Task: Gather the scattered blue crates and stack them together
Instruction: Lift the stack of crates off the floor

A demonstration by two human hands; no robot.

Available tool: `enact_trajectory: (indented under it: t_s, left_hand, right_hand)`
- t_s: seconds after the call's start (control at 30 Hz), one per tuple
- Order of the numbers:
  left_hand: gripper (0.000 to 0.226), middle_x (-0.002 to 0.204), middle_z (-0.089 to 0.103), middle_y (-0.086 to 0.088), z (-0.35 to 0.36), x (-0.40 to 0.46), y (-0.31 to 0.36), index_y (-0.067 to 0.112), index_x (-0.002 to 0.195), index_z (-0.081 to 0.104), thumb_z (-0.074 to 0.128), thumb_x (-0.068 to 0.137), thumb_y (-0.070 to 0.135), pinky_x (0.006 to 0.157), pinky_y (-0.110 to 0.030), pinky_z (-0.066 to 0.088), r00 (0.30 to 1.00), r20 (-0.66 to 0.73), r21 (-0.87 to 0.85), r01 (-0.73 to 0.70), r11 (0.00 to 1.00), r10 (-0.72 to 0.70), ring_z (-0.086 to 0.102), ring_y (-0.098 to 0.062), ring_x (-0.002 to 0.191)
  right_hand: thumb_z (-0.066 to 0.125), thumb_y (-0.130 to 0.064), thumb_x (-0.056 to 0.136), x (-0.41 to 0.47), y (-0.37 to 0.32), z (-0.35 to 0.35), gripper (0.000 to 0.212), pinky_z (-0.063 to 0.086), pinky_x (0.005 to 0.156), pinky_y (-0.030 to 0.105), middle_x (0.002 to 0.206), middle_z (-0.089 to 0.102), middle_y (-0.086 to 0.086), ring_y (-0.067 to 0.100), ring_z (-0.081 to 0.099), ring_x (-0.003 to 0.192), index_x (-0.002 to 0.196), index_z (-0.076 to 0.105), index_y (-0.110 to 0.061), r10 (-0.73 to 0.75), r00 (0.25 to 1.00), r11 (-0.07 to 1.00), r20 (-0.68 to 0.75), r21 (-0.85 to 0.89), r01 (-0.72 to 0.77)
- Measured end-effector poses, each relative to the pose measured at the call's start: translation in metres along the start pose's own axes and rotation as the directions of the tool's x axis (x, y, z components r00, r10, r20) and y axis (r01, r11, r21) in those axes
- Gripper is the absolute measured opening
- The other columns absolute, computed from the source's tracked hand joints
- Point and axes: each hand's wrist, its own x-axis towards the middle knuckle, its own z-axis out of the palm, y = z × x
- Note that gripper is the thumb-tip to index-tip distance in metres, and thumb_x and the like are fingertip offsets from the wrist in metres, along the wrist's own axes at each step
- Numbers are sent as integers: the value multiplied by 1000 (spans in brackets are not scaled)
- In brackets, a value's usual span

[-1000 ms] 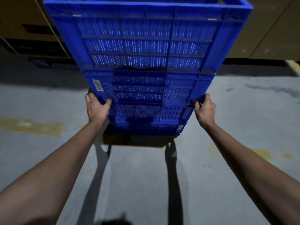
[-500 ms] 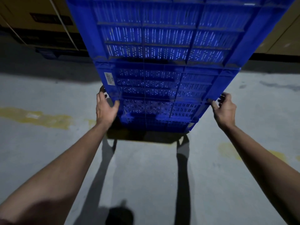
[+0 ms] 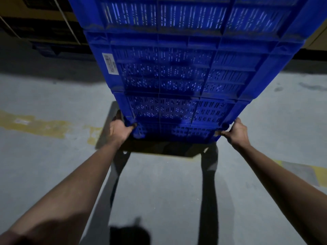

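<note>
Stack of blue crates [image 3: 177,71] stands on the grey floor [image 3: 44,165] directly ahead, slotted walls rising past the top edge, white label [image 3: 110,63] on the left side of a middle crate. Left hand [image 3: 118,130] grips the lower left corner, thumb hooked on the front face, fingers curled round the side. Right hand [image 3: 236,132] grips the lower right corner, fingers wrapped behind the edge; 2 arm shadows fall on the floor.

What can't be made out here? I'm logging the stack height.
Head view only:
- Top of the crate stack: cut off by the upper edge, so the crate count is unknown.
- Fingers of the left hand and right hand: hidden behind the bottom crate's corners.
</note>
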Motion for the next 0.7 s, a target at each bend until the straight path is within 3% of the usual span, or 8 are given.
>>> enact_trajectory:
  t_s: [0.1,0.2,0.27,0.37,0.53,0.7]
  left_hand:
    - [64,115,71,-22,18,3,-7,14,148,50,77,94,36,79,-43,57,999,-17,19,-30,999,31,71,-39,98]
    - [52,113,72,-28,32,7,-15,1,138,59,74,97,30,86,-47,60,1000,-3,15,1,1000,0,71,-42,100]
    - [56,110,72,-27,37,6,-16,1,137,58,76,94,32,84,-52,61,1000,-19,-34,10,999,-11,71,-41,96]
    - [70,109,73,-16,43,5,-21,21,143,47,80,86,43,76,-54,64,995,-98,-114,-14,993,3,72,-38,90]
    - [76,118,73,-17,58,20,-33,21,145,46,82,85,48,79,-57,63,988,-151,-183,-49,982,21,73,-39,94]
    - [78,127,68,-6,53,13,-17,16,139,51,94,75,23,99,-46,57,980,-200,-366,-82,927,8,65,-25,109]
  right_hand:
    - [92,-23,84,11,20,18,69,53,77,43,126,67,21,31,62,96,136,52,-3,42,999,999,-11,-1,-42]
    - [88,-14,87,16,28,29,56,58,92,47,127,71,17,35,67,108,132,57,-3,-30,999,999,-39,18,31]
    - [85,-10,88,17,29,30,51,59,94,46,127,72,17,37,69,116,131,59,-4,-55,996,998,-64,17,57]
    - [85,-11,88,13,29,31,51,61,90,44,125,74,12,34,71,112,131,58,-8,-57,995,997,-81,49,61]
    - [87,-18,87,6,27,37,59,56,85,35,118,67,1,19,62,104,134,53,-7,-82,989,989,-122,110,95]
    - [79,-9,92,2,22,42,50,56,84,37,113,63,3,21,58,99,130,47,-5,-57,982,986,-180,142,83]
